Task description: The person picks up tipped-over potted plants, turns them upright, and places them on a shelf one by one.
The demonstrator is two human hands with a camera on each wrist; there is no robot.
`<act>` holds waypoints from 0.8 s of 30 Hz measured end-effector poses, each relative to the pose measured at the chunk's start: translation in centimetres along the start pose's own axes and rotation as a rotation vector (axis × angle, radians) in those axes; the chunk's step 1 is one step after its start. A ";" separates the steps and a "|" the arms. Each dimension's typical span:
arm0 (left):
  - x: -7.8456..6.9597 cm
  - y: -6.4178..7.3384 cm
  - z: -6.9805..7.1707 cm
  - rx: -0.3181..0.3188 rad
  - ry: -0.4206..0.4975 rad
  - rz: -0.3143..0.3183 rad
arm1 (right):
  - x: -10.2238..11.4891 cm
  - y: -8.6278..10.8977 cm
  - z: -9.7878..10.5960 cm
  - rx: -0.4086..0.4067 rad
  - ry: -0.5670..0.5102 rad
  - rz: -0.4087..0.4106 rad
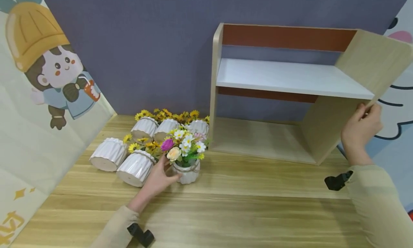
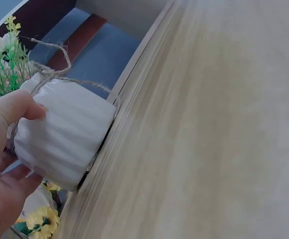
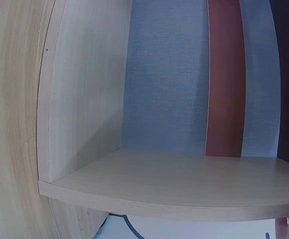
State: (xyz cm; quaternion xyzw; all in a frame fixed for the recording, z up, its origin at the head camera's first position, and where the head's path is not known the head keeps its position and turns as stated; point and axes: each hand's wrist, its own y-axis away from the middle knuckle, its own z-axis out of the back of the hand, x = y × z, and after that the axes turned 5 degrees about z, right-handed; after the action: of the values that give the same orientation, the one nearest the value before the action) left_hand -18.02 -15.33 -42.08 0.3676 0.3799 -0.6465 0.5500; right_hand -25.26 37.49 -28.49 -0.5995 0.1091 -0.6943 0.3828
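Toward the middle of the table stands a white ribbed flower pot (image 1: 188, 173) with twine round it and white, peach and purple artificial flowers (image 1: 184, 144). My left hand (image 1: 160, 178) holds this pot from its left side, and in the left wrist view the thumb (image 2: 27, 105) lies on the white wall. My right hand (image 1: 362, 127) grips the front edge of the right side panel of a small wooden shelf (image 1: 335, 127), just below its white middle board (image 1: 290, 77). Only a sliver of that hand shows in the right wrist view.
Left of the held pot, several white pots (image 1: 135, 168) with yellow flowers (image 1: 167, 115) lie on their sides on the wood-grain table (image 1: 245, 205). Some lie close against the shelf's left panel (image 1: 214, 97). A grey-blue wall (image 1: 135, 54) rises behind.
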 end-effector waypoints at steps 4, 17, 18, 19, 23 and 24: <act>0.3 -0.2 0.1 0.046 0.040 0.012 | 0.0 0.1 0.0 0.015 0.011 -0.009; -2.5 2.2 -2.1 -0.221 0.030 0.088 | 0.2 0.1 0.0 0.032 0.021 -0.010; -2.8 2.5 -2.5 -0.232 0.032 0.089 | 0.2 0.1 0.0 0.025 0.016 -0.004; -3.1 2.8 -2.8 -0.234 0.017 0.089 | 0.3 0.1 0.0 0.023 0.011 -0.006; -3.8 3.5 -3.9 -0.183 -0.059 0.073 | 0.3 0.2 0.1 0.013 0.000 -0.020; -3.9 3.5 -4.0 -0.171 -0.091 0.077 | 0.3 0.2 0.1 0.013 -0.001 -0.024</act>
State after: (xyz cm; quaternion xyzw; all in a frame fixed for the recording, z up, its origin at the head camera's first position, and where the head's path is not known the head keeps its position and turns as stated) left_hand -13.82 -10.41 -40.64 0.3036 0.3940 -0.6062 0.6205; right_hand -25.11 37.22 -28.39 -0.5985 0.0972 -0.6994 0.3785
